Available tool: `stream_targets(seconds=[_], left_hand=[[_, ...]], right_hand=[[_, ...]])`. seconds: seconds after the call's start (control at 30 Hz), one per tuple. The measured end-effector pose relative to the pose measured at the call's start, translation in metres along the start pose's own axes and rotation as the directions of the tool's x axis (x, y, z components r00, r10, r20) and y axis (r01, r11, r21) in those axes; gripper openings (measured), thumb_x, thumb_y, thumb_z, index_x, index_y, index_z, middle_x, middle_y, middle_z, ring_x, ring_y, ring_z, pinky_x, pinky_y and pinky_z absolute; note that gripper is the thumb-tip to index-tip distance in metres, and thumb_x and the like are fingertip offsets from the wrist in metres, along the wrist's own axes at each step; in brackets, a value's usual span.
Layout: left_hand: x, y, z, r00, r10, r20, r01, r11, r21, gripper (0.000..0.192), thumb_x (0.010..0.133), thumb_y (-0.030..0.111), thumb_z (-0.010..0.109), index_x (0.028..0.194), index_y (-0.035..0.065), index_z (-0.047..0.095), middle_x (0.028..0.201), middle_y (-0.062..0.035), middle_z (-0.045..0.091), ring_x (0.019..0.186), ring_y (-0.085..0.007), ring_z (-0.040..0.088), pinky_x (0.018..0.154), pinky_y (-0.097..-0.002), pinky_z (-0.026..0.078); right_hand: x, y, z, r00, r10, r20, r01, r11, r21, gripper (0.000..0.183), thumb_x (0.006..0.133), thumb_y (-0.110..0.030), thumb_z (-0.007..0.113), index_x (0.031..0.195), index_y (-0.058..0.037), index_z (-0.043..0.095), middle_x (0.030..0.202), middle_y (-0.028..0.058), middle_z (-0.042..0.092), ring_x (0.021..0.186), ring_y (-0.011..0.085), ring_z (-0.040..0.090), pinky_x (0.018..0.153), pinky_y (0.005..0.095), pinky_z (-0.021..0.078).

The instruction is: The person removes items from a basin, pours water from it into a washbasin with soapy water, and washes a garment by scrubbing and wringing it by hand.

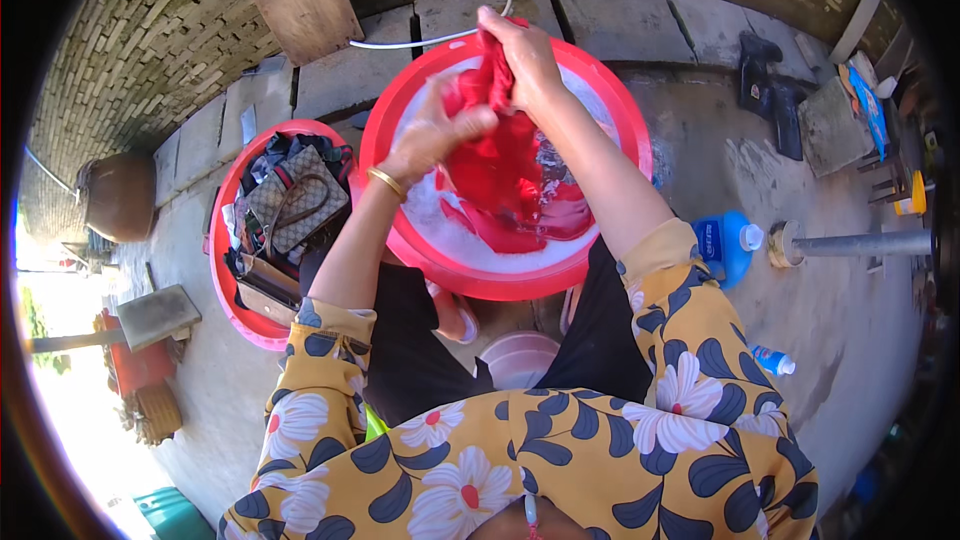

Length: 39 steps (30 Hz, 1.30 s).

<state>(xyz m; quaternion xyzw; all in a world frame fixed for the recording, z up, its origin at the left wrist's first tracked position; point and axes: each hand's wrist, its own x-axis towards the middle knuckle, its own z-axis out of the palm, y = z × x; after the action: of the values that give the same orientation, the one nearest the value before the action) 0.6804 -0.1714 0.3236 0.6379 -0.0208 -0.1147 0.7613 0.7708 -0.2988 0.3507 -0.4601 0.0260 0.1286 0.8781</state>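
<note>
A red basin (pixel 622 90) of white suds stands before me. Wet red cloth (pixel 495 165) hangs from my hands and spreads into the water. My right hand (pixel 529 60) grips a bunched upper part of it above the basin's far side. Lower and to the left is my left hand (pixel 435 131), blurred, with a gold-coloured bangle at the wrist. Red cloth shows between its thumb and fingers, though the fingertips are hard to make out.
Left of the basin, a smaller red tub (pixel 225 285) holds a patterned handbag (pixel 296 199) and dark fabric items. A blue detergent jug (pixel 724 247) and a small blue bottle (pixel 772 360) are at right. A white hose (pixel 427 43) passes behind. A pinkish bowl (pixel 517 360) sits between my legs.
</note>
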Motion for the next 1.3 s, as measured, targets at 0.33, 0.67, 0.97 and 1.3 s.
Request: stream_targets(seconds=[0.33, 0.67, 0.97, 1.3], left_hand=[[0.004, 0.023, -0.039, 0.933, -0.203, -0.298, 0.083, 0.925, -0.371, 0.025, 0.085, 0.039, 0.055, 0.083, 0.0141, 0.055, 0.061, -0.001, 0.055, 0.037, -0.0121, 0.04, 0.039, -0.0237, 0.036], [-0.012, 0.08, -0.054, 0.971, -0.001, -0.241, -0.167, 0.715, -0.678, 0.035, 0.086, 0.036, 0.054, 0.103, 0.0055, 0.058, 0.101, -0.0095, 0.063, 0.092, -0.0247, 0.06, 0.087, -0.0414, 0.046], [-0.036, 0.081, -0.122, 0.92, 0.241, -0.309, -0.374, 0.777, -0.507, 0.029, 0.085, 0.038, 0.054, 0.068, 0.014, 0.056, 0.057, 0.0008, 0.051, 0.045, -0.0125, 0.043, 0.042, -0.0246, 0.031], [-0.034, 0.066, -0.147, 0.865, -0.009, -0.502, -0.262, 0.845, -0.466, 0.027, 0.084, 0.035, 0.055, 0.066, 0.0149, 0.055, 0.053, 0.0015, 0.05, 0.038, -0.0118, 0.037, 0.038, -0.0247, 0.027]], right_hand=[[-0.002, -0.007, -0.025, 0.825, 0.003, 0.565, 0.056, 0.995, -0.086, 0.042, 0.075, -0.02, 0.069, 0.11, -0.0039, 0.054, 0.097, 0.0036, 0.059, 0.092, 0.0088, 0.053, 0.08, 0.0252, 0.04], [0.026, 0.089, -0.084, 0.819, 0.433, 0.377, 0.121, 0.512, -0.851, 0.029, 0.071, -0.003, 0.056, 0.099, -0.0028, 0.063, 0.088, 0.0016, 0.064, 0.078, 0.0096, 0.056, 0.071, 0.0263, 0.0434], [-0.004, 0.035, -0.084, 0.906, 0.361, 0.22, -0.234, 0.862, -0.449, 0.03, 0.08, -0.025, 0.061, 0.101, -0.004, 0.059, 0.095, 0.0037, 0.06, 0.09, 0.0129, 0.055, 0.081, 0.0259, 0.0419], [-0.038, -0.022, -0.063, 0.918, 0.16, 0.362, 0.189, 0.627, -0.756, 0.046, 0.071, -0.014, 0.069, 0.111, 0.0026, 0.054, 0.093, 0.0038, 0.062, 0.085, 0.0115, 0.058, 0.08, 0.0236, 0.0429]])
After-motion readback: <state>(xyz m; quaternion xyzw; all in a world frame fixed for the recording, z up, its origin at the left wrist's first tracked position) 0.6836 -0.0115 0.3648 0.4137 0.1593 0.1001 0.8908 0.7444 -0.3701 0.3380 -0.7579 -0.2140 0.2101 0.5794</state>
